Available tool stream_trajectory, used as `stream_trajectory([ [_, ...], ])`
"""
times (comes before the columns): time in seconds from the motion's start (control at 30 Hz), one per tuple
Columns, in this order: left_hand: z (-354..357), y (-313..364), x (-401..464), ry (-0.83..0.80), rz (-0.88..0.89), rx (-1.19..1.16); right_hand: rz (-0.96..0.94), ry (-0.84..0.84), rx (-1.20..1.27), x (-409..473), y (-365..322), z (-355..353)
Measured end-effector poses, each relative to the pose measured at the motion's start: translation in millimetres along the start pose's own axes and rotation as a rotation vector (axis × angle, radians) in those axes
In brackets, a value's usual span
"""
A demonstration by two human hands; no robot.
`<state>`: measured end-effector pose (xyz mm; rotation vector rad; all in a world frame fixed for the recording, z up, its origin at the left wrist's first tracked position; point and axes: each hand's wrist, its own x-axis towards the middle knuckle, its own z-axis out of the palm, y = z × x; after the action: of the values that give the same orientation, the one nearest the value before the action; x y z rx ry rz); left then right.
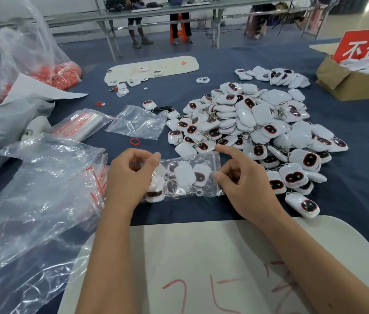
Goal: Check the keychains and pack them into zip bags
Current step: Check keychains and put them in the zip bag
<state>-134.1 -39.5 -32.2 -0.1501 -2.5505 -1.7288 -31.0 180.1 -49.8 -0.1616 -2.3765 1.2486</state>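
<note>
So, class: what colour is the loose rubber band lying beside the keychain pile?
Red; the rubber band shows best in the head view.

The red sign (368,45) runs off the right edge, its characters incomplete. The left hand (131,177) covers one end of the zip bag (190,175). Writing on the white card (201,268) stays unreadable.
</note>
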Motion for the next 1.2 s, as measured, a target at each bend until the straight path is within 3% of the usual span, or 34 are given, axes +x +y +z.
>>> stream_trajectory([
  [0.1,-22,-1,-5,-0.378,-0.047,-0.004,0.035,-0.001,0.015,0,0,0],
  [0.17,-30,-4,-5,-0.407,-0.041,0.003,0.042,-0.009,0.011,0,-1,0],
  [0.4,-24,-7,-1,-0.241,-0.019,-0.044,0.048,0.018,0.017,-1,-4,0],
  [0.5,-20,-9,4,-0.068,-0.001,0.07,0.024,0.107,-0.03,-2,-7,0],
  [0.67,-11,-4,3,0.199,0.019,0.214,0.015,0.431,-0.403,-5,-6,-4],
  [0.77,-1,12,-4,0.402,0.141,0.199,0.118,0.295,-0.635,-4,-8,-2],
  [0.83,18,27,-12,0.318,0.301,0.093,0.181,0.163,-0.739,-3,-11,0],
  [0.97,77,47,-43,-0.179,0.556,0.144,0.161,0.112,-0.789,-1,-13,-3],
  [1.07,108,43,-59,-0.326,0.513,0.222,0.246,0.111,-0.797,0,-14,-6],
  [1.2,115,42,-60,-0.328,0.4,0.137,0.23,0.023,-0.852,1,-14,-4],
])
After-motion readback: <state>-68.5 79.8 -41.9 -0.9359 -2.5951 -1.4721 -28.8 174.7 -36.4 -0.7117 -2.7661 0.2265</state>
